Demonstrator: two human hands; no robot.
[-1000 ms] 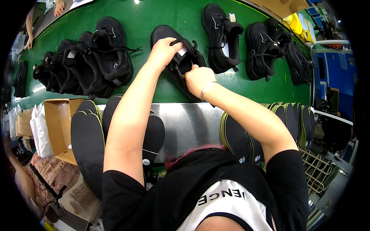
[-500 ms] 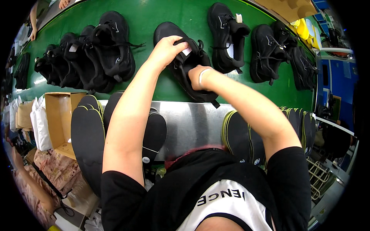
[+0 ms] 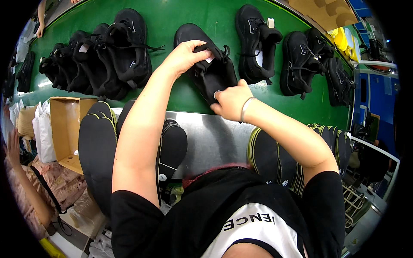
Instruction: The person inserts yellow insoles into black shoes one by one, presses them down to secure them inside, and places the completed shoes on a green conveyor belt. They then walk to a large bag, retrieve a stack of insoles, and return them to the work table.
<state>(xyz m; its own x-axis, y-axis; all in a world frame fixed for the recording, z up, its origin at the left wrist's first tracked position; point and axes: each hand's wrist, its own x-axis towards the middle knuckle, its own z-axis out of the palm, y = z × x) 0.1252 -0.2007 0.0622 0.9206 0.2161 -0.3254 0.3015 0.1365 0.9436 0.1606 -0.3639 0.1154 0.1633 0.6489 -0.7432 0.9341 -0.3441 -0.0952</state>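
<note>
A black lace-up shoe point(image 3: 218, 74) lies at a slant on the green work surface, its toe pointing away from me and its opening facing up. My left hand point(image 3: 186, 56) pinches the shoe's tongue, where a small white label shows beside the thumb. At the near end, my right hand point(image 3: 232, 102) is closed round the heel collar, the fingertips partly hidden by the hand itself. A band circles my right wrist.
Black shoes point(image 3: 129, 47) stand in a row on the left, and others point(image 3: 297, 64) on the right. Stacks of black insoles point(image 3: 98, 142) with yellow-green edges flank the metal ledge point(image 3: 215, 137). An open cardboard box point(image 3: 66, 133) is at left. Another person's arm point(image 3: 30, 185) shows at far left.
My right hand has come out of the shoe's opening and moved back to its heel. My left hand keeps its hold on the tongue. The other person's arm at far left has shifted.
</note>
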